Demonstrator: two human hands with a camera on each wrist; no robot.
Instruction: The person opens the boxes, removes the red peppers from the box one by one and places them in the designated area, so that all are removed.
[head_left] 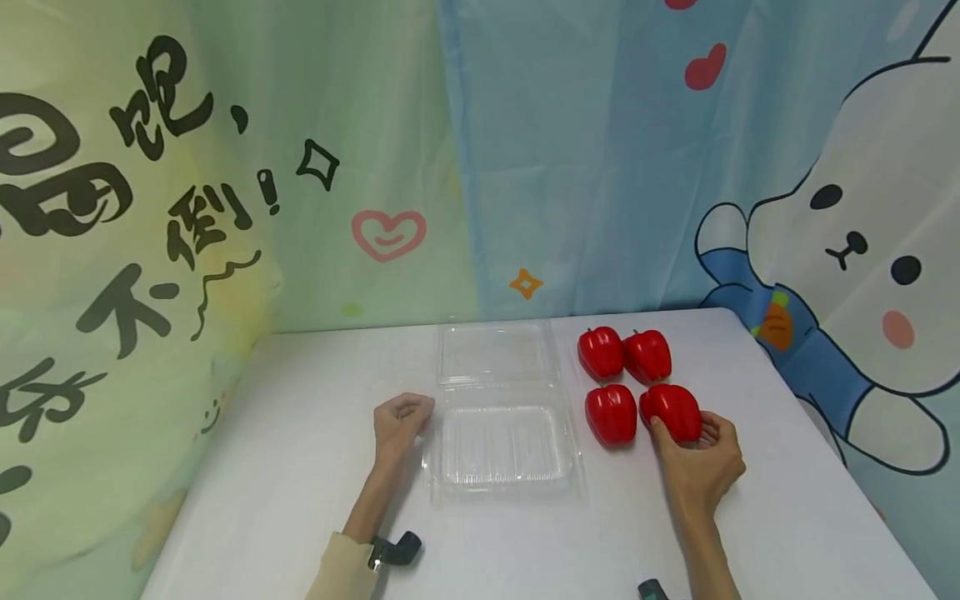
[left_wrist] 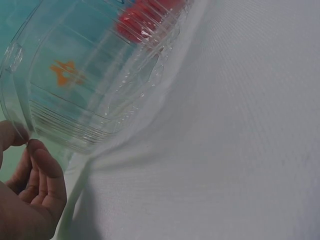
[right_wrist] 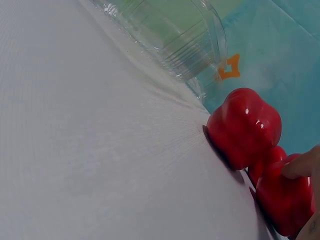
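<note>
A clear plastic clamshell box lies with its lid folded back on the white table. My left hand is at its left edge; in the left wrist view the thumb and index finger of this hand pinch the box's rim. To the right of the box, my right hand grips the nearest right red bell pepper, thumb on its left side and fingers round its right. The right wrist view shows only part of that hand on the pepper.
More red bell peppers stand close by: one to the left of the gripped one, two behind. A printed curtain hangs along the table's back edge. Dark wrist-worn devices show near the front.
</note>
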